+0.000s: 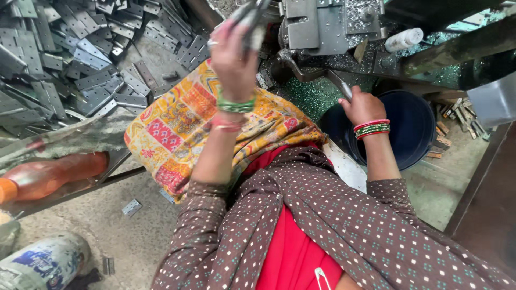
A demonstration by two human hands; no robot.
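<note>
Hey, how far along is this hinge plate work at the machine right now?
Done: nothing finished can be told apart; the blue bucket shows no contents. In hand: the left hand holds up a few grey metal pieces, blurred, near the machine, while the right hand grips a metal lever. Left: a large heap of grey hinge plates lies at the left.

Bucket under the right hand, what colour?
Dark blue bucket, below the right hand; head view.

Metal workshop — hinge plates pile; press machine
</note>
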